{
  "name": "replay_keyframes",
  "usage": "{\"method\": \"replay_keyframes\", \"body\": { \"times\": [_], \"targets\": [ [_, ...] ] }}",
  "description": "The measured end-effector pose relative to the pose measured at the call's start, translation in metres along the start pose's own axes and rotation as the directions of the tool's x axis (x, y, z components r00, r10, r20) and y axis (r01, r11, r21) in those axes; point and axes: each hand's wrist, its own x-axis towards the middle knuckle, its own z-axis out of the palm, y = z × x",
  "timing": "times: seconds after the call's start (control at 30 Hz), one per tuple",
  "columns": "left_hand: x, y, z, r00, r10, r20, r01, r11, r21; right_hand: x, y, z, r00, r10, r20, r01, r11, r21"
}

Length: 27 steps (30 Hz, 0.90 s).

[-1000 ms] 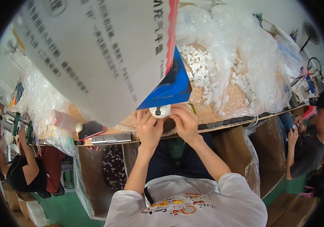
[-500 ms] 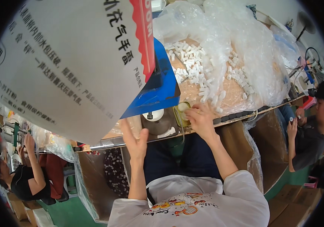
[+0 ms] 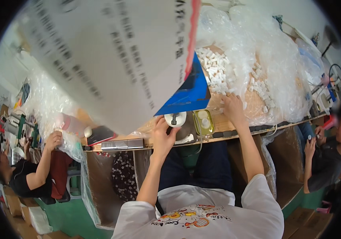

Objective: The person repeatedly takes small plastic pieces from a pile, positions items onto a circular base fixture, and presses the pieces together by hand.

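Observation:
My left hand (image 3: 164,137) is curled at the rim of a white round disc (image 3: 181,118), thumb and fingers on its near side. A dark metal piece (image 3: 174,118) stands over the disc, below a blue machine (image 3: 192,93). At the near edge of a heap of small white plastic tubes (image 3: 216,71), my right hand (image 3: 234,108) has its fingers bent down and drawn together; what lies between the fingertips is hidden. Between my hands sits a yellow-green tin (image 3: 209,126) with pale round pieces (image 3: 203,118) inside.
A large printed sheet (image 3: 110,59) hangs close in front, hiding much of the machine and table. Clear plastic sheeting (image 3: 274,79) surrounds the tubes. A phone-like dark slab (image 3: 100,135) and pink-lidded bottle (image 3: 70,123) are left. Co-workers sit left (image 3: 31,171) and right (image 3: 329,147).
My left hand has gone from open beside the machine to the white disc's rim. My right hand has left the tin and moved forward-right to the tubes. The view has shifted.

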Motion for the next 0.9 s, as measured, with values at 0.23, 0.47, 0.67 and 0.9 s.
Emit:
{"method": "replay_keyframes", "body": {
  "times": [0.23,0.47,0.67,0.9],
  "targets": [
    [-0.01,0.004,-0.004,0.934,-0.358,0.003,0.327,0.848,-0.416,0.012,-0.004,0.008,0.999,-0.007,0.054,0.012,0.996,-0.092],
    [-0.028,0.03,-0.165,0.838,-0.538,0.094,0.419,0.743,0.522,-0.009,-0.083,-0.03,0.982,0.162,0.097,-0.159,0.426,0.891],
    [0.01,-0.028,-0.146,0.98,-0.164,-0.109,0.196,0.874,0.445,-0.015,-0.164,-0.045,0.97,0.012,0.244,-0.227,0.408,0.884],
    [0.035,-0.169,-0.079,0.968,0.2,0.149,-0.239,0.918,0.317,-0.018,-0.188,-0.023,0.98,-0.11,-0.168,0.19,0.777,0.6]
  ]
}}
